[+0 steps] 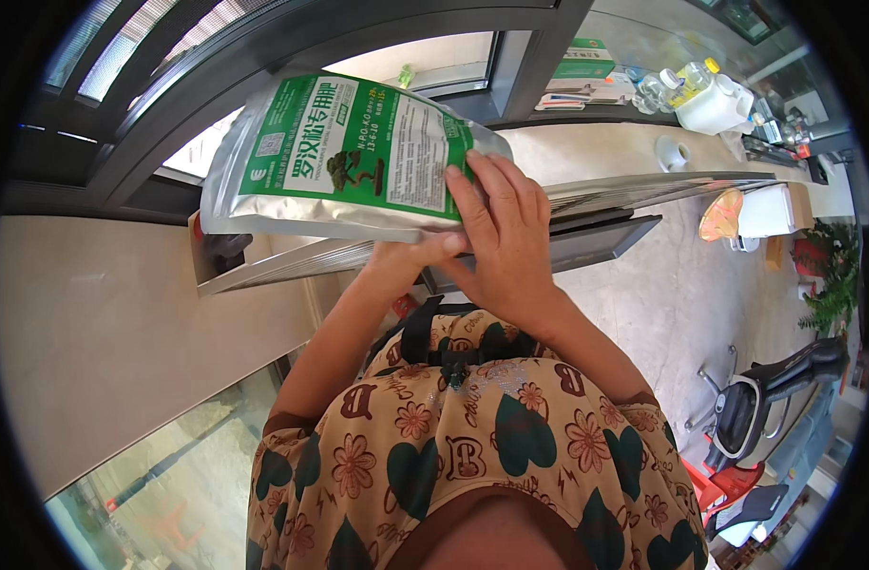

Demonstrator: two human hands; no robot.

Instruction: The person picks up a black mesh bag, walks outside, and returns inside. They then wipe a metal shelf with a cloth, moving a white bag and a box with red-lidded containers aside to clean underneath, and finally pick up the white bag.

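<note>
A plump silver foil pouch (349, 149) with a large green printed panel and a picture of a small tree is held up before me, tilted. The panel bears writing and a printed code. My left hand (413, 260) supports it from below, its thumb along the near edge and its fingers hidden beneath the pouch. Across the right end lies my right hand (502, 221), fingers spread over the printed face. Its thumb is under the near edge, close to the left thumb.
Behind the pouch is a dark-framed window (513, 78). A drawer (284, 267) holding a dark item stands below it. Along the right sill are clear bottles (659, 92), a white jug (716, 107) and a small white cup (671, 154). A black-seated chair (744, 406) stands far right.
</note>
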